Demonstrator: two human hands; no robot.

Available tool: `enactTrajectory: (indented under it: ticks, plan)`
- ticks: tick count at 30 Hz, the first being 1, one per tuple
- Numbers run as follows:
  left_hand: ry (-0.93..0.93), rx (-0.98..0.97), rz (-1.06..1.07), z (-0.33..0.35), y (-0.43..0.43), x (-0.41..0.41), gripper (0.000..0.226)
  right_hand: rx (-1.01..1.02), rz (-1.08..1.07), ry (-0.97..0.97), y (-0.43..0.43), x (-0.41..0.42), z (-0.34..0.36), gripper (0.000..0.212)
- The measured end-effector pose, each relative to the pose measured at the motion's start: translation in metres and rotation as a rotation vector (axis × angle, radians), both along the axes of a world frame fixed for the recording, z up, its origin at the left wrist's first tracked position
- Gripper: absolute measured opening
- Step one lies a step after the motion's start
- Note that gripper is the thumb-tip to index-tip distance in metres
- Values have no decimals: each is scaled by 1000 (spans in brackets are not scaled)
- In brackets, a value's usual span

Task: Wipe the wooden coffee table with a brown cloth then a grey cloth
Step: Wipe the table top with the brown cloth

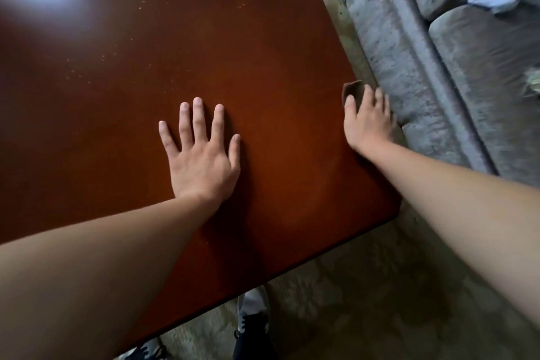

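The left hand (pixel 201 161) lies flat, fingers spread, at the lower middle of the wooden bench (pixel 263 38), likely bracing. At the bench's right edge the right hand (pixel 368 123) presses the brown cloth (pixel 353 90) down, fingers curled over it (only a fold peeks past the fingertips). To wipe well, flatten the cloth under the palm and make long overlapping strokes through the pale specks (pixel 242 1) in the upper middle.
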State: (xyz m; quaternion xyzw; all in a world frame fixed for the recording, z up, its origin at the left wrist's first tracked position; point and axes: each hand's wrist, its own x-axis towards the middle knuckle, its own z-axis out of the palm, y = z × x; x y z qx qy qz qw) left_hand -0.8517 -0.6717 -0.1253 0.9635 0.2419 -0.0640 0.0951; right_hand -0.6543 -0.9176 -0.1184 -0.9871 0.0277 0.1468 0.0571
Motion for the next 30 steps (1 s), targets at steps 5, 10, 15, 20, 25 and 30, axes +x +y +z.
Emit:
enactTrajectory:
  ticks: [5, 10, 15, 20, 25, 30]
  plan:
    - [-7, 3, 16, 3, 0, 14, 67, -80, 374, -80, 51, -32, 5, 76]
    - [13, 10, 16, -1, 1, 3, 67, -63, 712, -49, 99, -61, 3, 77]
    - [10, 16, 18, -1, 1, 2, 68, -71, 536, -82, 72, 15, 3, 75]
    - [19, 24, 16, -2, 1, 4, 68, 25, 206, 37, 16, 43, 6, 70]
    - [31, 20, 12, -2, 0, 4, 68, 94, 272, 58, -38, -29, 8, 71]
    - [37, -4, 14, 1, 1, 5, 68, -79, 350, 60, -80, -102, 10, 73]
